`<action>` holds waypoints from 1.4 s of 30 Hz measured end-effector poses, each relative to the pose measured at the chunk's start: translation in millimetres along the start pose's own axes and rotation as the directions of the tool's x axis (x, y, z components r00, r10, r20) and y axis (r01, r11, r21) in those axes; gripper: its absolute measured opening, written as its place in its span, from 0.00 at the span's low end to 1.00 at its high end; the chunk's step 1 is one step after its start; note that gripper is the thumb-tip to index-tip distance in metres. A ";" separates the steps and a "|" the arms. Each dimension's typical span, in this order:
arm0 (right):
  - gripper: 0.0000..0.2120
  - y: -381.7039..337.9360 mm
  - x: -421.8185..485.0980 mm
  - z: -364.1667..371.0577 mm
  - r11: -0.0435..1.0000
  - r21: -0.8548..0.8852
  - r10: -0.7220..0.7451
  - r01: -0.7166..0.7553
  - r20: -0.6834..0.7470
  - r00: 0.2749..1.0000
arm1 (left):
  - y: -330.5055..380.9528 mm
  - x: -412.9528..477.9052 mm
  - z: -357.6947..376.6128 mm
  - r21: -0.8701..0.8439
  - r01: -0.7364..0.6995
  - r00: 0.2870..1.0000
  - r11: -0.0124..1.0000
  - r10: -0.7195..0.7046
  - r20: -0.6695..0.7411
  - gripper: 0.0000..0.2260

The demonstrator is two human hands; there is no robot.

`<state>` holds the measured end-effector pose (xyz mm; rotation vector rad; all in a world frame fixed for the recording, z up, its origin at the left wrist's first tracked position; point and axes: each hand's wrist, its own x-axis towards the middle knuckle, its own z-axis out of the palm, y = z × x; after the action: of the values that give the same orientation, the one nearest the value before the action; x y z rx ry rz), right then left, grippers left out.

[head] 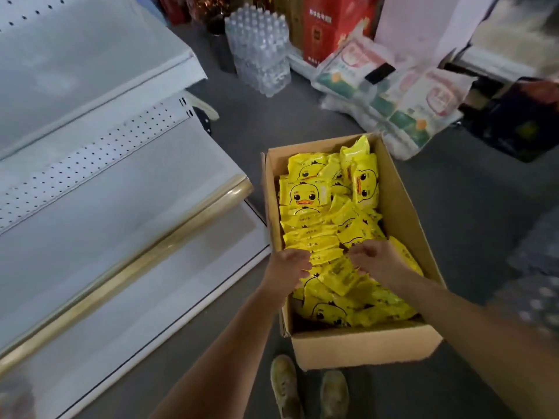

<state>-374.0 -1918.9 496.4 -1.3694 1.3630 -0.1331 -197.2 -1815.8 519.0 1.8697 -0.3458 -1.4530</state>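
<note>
An open cardboard box [402, 207] sits on the grey floor, filled with several yellow packets [305, 195] printed with a duck face. Both my hands reach down into the near half of the box. My left hand [290, 264] has its fingers curled around a stack of yellow packets at the box's left side. My right hand [375, 258] curls its fingers onto the same stack of yellow packets from the right. The fingertips are hidden among the packets.
White metal shelves [90, 182] with a gold edge strip stand at the left. Behind the box are a shrink-wrapped pack of water bottles [260, 49], a red carton [329, 25] and bagged goods [393, 95]. My shoes [308, 388] stand by the box's near end.
</note>
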 end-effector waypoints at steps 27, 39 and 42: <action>0.06 56.0 56.0 10.9 0.918 -0.363 -0.169 0.158 0.002 0.986 | -76.4 74.8 38.7 0.772 -0.364 0.917 0.521 0.059 0.394 0.09; 0.10 -42.3 -3.0 -58.4 0.978 0.112 -0.135 0.177 -0.307 0.942 | -5.5 -11.7 -9.8 0.257 -0.153 0.987 0.954 0.159 -0.004 0.06; 0.08 -73.3 -22.6 -66.3 0.954 0.141 -0.204 0.263 -0.334 0.920 | -0.1 -34.3 -25.5 0.107 -0.137 0.987 0.985 0.145 -0.068 0.09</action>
<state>-384.3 -1964.6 586.2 -1.3905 1.4015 -0.6495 -184.9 -1785.2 546.1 1.9342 -0.5140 -1.2874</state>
